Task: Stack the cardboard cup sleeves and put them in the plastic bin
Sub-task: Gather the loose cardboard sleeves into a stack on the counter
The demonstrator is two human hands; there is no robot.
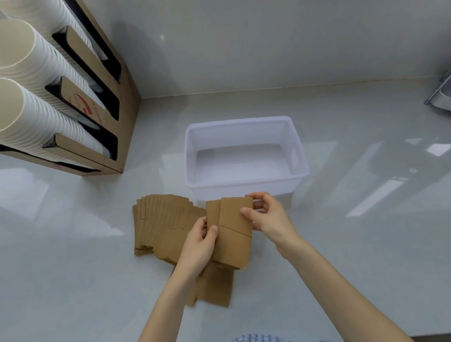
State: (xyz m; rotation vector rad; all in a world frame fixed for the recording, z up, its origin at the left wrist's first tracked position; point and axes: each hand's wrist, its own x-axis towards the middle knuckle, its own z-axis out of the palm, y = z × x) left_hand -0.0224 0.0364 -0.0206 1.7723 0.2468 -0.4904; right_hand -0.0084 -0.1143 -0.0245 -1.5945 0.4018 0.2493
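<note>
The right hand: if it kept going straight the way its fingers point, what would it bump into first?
The right hand points up-left, already gripping the held cardboard sleeves. Beyond them, probably the near wall of the empty plastic bin, though depth is uncertain.

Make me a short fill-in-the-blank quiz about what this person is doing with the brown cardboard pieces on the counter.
1. The white plastic bin holds ____ sleeves so far.
2. Both the left hand and the right hand grip a bundle of sleeves just in ____ of the bin.
3. More sleeves lie fanned out on the counter to the bundle's ____.

Missing words: no; front; left
</note>
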